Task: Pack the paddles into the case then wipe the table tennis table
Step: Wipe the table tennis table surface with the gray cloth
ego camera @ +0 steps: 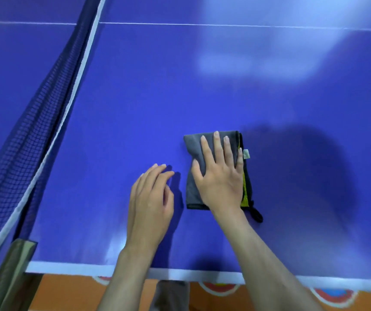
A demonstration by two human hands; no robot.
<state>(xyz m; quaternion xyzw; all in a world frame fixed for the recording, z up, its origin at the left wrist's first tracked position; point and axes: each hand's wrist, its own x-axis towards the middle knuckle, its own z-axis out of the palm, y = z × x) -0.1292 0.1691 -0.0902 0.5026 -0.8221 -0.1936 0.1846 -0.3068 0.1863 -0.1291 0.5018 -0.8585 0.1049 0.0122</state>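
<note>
A folded grey cloth (pixel 193 176) with a yellow-green inner layer along one edge lies flat on the blue counter (pixel 135 97), a little toward 4 o'clock from the middle of the view. A small white tag sticks out of its edge at 3 o'clock, and a black loop (pixel 257 215) trails from its corner at 5 o'clock. The right hand (pixel 220 176) lies palm down on top of it, fingers straight and spread, pointing to 12 o'clock. At 9 o'clock of the cloth, just beside it but not touching, the left hand (pixel 150 203) hovers low over the surface, fingers loosely bent and holding nothing. The net (pixel 34 131) with its white top band runs from 7 o'clock up to 12 o'clock. A white line marks the near counter edge, with orange patterned floor (pixel 224 297) below
</note>
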